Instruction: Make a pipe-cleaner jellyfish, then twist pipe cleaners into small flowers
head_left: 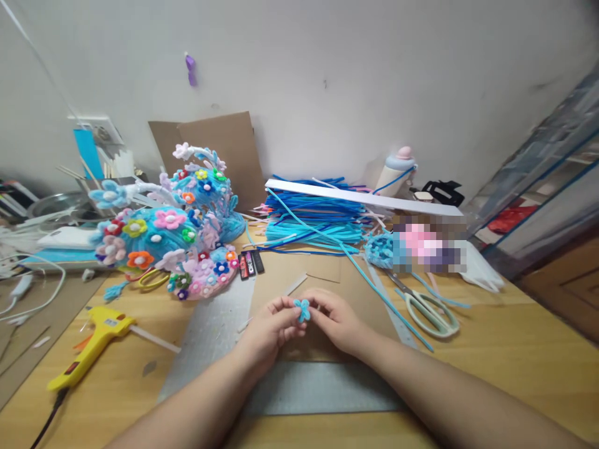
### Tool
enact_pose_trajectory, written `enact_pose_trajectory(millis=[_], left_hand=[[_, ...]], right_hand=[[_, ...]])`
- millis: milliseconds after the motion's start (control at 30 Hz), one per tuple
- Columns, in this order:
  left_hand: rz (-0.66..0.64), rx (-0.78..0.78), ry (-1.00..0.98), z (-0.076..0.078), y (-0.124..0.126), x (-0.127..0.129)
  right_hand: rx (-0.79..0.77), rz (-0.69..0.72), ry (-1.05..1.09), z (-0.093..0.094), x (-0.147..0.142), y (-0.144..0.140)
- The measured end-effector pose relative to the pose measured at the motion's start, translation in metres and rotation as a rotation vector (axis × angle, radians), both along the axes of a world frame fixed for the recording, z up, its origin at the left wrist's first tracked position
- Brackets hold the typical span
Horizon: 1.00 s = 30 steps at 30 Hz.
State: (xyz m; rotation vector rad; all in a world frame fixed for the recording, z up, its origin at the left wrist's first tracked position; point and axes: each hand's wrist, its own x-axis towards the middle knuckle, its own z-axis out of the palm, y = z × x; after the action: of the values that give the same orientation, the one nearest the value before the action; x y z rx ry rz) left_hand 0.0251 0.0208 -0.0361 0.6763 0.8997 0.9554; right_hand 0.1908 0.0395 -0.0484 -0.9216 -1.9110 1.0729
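Between my two hands is a small light-blue pipe-cleaner flower (302,310) with rounded petals. My left hand (274,321) pinches it from the left with thumb and fingers. From the right, my right hand (334,317) grips its other side between thumb and forefinger. Both hands are over a sheet of brown cardboard (360,337), which lies on a grey cutting mat (322,386). Some of the petals are covered by my fingertips.
A yellow glue gun (96,343) lies at left. Behind it stand pipe-cleaner flower baskets (154,234). Bundled blue pipe cleaners (313,218) are stacked at the back under a white strip (365,197). Scissors (428,312) lie at right, near a loose blue pipe cleaner (384,290).
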Motion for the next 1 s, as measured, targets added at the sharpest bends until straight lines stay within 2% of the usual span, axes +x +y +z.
enact_pose_trajectory(millis=[100,267,367,467,567,667,800,867,1000], left_hand=[[0.009,0.009,0.025,0.002,0.001,-0.001],[0.055,0.100,0.114,-0.002,0.005,-0.001],[0.073,0.159,0.175,-0.006,0.007,-0.001],[0.038,0.102,0.099,-0.005,0.008,-0.002],[0.021,0.050,0.055,0.003,0.008,-0.005],[-0.071,0.224,0.208,0.007,0.006,-0.008],[-0.154,0.553,0.595,0.009,0.004,-0.010],[-0.157,0.603,0.702,0.008,0.003,-0.010],[-0.119,0.614,0.729,0.005,0.004,-0.009]], right_hand=[[-0.142,-0.019,0.027,0.001,-0.002,0.000],[-0.237,-0.025,0.036,0.007,-0.007,-0.006],[-0.408,0.009,0.131,0.005,-0.011,-0.008],[-0.590,0.062,0.254,0.000,-0.014,-0.006],[-0.670,0.088,0.326,-0.001,-0.014,-0.003],[-0.696,0.071,0.314,0.003,-0.012,0.000],[-0.691,0.055,0.213,0.005,-0.009,0.001],[-0.693,0.065,0.192,0.004,-0.007,0.002],[-0.690,0.072,0.172,0.003,-0.004,0.004]])
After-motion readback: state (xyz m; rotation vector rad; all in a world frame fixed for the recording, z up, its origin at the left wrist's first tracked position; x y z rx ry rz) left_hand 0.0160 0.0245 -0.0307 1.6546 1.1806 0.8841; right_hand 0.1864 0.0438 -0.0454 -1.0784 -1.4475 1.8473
